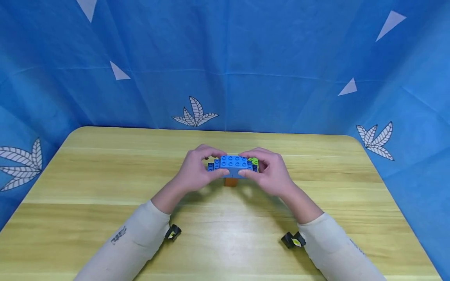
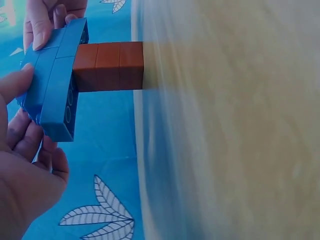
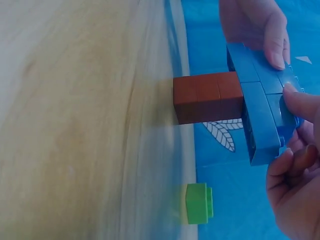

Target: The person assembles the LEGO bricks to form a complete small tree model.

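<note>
A stepped top of blue toy bricks (image 1: 233, 162), studs upward, sits on a narrow column of brown bricks (image 2: 107, 66) standing on the table. My left hand (image 1: 194, 170) grips the left part of the uppermost blue layer, its thumb against the near face. Mirroring it, my right hand (image 1: 272, 171) grips the right part, thumb also on the near side. The thumbs are a small gap apart. Both wrist views show fingers curled beneath and behind the blue bricks; some fingertips are hidden there.
A bright green brick (image 3: 197, 203) stands on the table to the right of the column, partly hidden by my right hand in the head view. The wooden table (image 1: 105, 164) ends at a blue curtain (image 1: 267, 50) with leaf and triangle prints.
</note>
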A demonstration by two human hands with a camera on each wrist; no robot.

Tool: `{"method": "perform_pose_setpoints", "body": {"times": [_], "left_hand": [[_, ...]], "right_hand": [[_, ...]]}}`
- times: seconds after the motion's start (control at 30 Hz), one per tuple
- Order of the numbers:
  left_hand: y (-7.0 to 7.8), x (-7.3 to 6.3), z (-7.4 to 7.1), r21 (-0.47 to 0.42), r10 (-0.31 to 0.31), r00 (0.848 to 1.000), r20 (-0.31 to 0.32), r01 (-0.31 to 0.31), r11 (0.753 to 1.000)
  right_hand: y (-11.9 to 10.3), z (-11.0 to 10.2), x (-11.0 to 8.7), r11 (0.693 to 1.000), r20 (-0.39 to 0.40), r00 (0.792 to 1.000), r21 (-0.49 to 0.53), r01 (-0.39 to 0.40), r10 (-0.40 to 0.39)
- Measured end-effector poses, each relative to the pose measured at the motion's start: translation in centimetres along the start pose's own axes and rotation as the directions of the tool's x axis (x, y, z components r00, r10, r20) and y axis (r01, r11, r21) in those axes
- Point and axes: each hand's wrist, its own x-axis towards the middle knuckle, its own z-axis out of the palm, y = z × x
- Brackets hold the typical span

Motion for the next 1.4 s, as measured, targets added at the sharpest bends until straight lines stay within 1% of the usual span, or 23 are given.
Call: {"method": "perform_pose_setpoints", "body": {"times": [0.03, 0.17, 0.27, 0.33, 0.4, 0.47, 0.57, 0.67, 0.73, 0.8, 1.0, 1.2, 1.3, 1.4], "left_hand": [[-0.1, 0.0, 0.0, 0.001, -0.009, 1.000, 0.008, 0.009, 1.000], [-0.4, 0.1, -0.1, -0.005, -0.033, 0.999, 0.032, 0.033, 0.999], [-0.4, 0.1, -0.1, -0.015, -0.050, 0.998, 0.042, 0.050, 0.999], [-0.4, 0.1, -0.2, -0.020, -0.063, 0.997, 0.050, 0.064, 0.998], [-0.4, 0.1, -0.2, -0.023, -0.078, 0.996, 0.053, 0.079, 0.997], [-0.3, 0.1, -0.3, -0.019, -0.092, 0.994, 0.058, 0.093, 0.996], [-0.2, 0.1, -0.4, -0.015, -0.113, 0.991, 0.068, 0.115, 0.993], [-0.2, 0.1, -0.4, -0.013, -0.129, 0.988, 0.080, 0.131, 0.991], [-0.2, 0.1, -0.3, -0.014, -0.136, 0.987, 0.082, 0.138, 0.990], [-0.2, 0.1, -0.3, -0.016, -0.143, 0.986, 0.082, 0.145, 0.989], [-0.3, 0.0, -0.1, -0.025, -0.153, 0.985, 0.081, 0.156, 0.987], [-0.4, 0.1, -0.1, -0.036, -0.156, 0.985, 0.070, 0.159, 0.987], [-0.3, 0.1, -0.1, -0.046, -0.158, 0.985, 0.070, 0.162, 0.986], [-0.3, 0.1, 0.0, -0.049, -0.164, 0.984, 0.073, 0.168, 0.985]], "right_hand": [[0.1, 0.0, 0.0, 1.000, 0.003, 1.000, 0.003, -0.011, 0.011], [2.0, -0.2, -0.1, 0.999, 0.027, 0.999, 0.023, -0.036, 0.035], [2.9, -0.8, -0.1, 0.997, 0.047, 0.999, 0.071, -0.013, 0.010], [3.6, -1.3, 0.0, 0.994, 0.031, 1.000, 0.106, -0.001, -0.002], [4.5, -1.8, 0.1, 0.994, -0.009, 1.000, 0.106, -0.014, 0.015], [5.4, -2.2, 0.2, 0.995, -0.060, 0.995, 0.074, -0.069, 0.074], [6.7, -2.7, 0.2, 0.980, -0.104, 0.975, -0.006, -0.197, 0.196], [7.6, -2.9, 0.2, 0.948, -0.096, 0.949, -0.084, -0.307, 0.299], [8.0, -2.8, 0.3, 0.927, -0.078, 0.937, -0.139, -0.347, 0.340], [8.3, -2.7, 0.3, 0.909, -0.062, 0.929, -0.192, -0.369, 0.364], [8.8, -2.1, 0.3, 0.873, -0.040, 0.916, -0.290, -0.393, 0.399], [8.8, -1.8, 0.5, 0.864, -0.027, 0.922, -0.342, -0.370, 0.385], [8.9, -1.8, 0.5, 0.866, -0.039, 0.923, -0.332, -0.373, 0.382], [8.9, -2.0, 0.5, 0.878, -0.073, 0.919, -0.277, -0.391, 0.386]]}}
